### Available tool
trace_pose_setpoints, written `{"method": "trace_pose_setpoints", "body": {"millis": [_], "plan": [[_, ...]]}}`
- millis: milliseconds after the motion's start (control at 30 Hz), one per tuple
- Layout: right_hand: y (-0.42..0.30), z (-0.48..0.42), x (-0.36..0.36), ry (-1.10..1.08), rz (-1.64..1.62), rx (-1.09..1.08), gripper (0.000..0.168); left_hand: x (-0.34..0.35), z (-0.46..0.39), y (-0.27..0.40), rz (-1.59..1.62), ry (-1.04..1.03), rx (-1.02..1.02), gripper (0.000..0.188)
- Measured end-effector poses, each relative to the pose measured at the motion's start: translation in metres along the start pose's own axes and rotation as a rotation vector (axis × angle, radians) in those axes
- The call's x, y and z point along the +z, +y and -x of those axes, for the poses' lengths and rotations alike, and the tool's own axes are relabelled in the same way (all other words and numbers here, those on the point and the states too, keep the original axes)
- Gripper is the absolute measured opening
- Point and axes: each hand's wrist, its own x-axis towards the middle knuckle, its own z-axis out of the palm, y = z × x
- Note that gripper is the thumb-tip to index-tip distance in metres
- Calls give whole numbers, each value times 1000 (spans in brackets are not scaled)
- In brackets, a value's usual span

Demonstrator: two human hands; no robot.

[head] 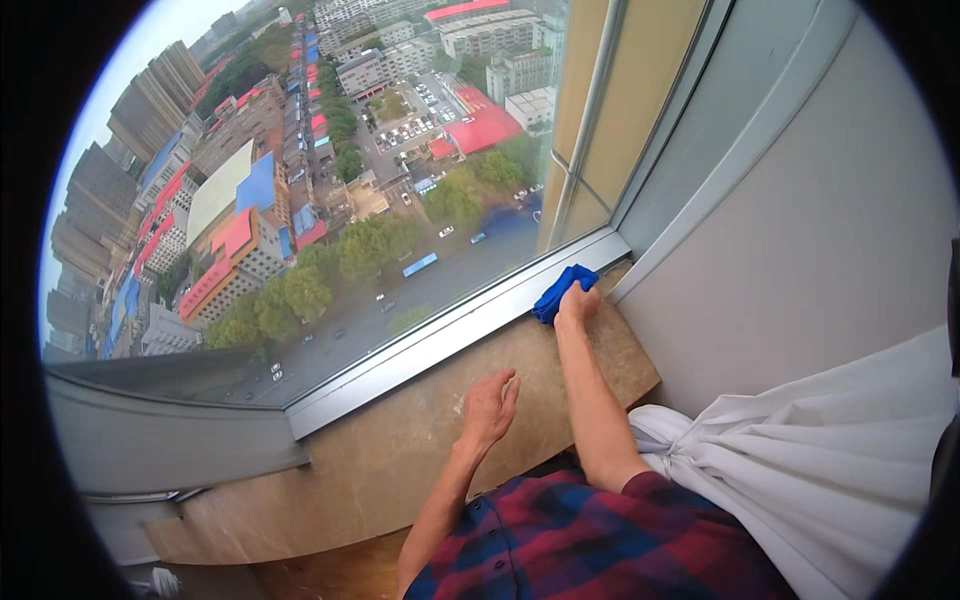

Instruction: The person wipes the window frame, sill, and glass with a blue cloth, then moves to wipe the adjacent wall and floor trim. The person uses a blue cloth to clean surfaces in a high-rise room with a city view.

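A folded blue cloth (556, 294) is gripped in my right hand (578, 303). It lies against the silver metal window frame (450, 330), close to the frame's right-hand corner. My left hand (489, 409) holds nothing and hovers over or rests on the brown stone windowsill (390, 442); contact is not clear. Its thumb and fingers are apart. Beyond the frame stands a large window pane (360, 300), through which a street and buildings show far below.
To the right is a pale wall (787, 247), with a white curtain (795, 412) gathered and tied in front of it. A grey wall section (172, 435) borders the window at left. Wooden flooring (330, 566) shows below the sill.
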Motion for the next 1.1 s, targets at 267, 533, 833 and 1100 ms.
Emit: {"method": "trace_pose_setpoints", "body": {"millis": [267, 533, 833, 1100], "plan": [[-5, 11, -69, 102, -146, -221, 25, 5, -33, -20, 2, -118, -160, 31], [1, 8, -25, -86, -298, 69, 40, 29, -88, -20, -61, -188, 10, 28], [-20, 53, -22, -218, 674, -362, 85, 25, -126, -33, -131, 19, 96, 24], [-24, 43, -28, -329, 206, -95, 85, 28, -124, -49, -154, -19, 78, 27]]}}
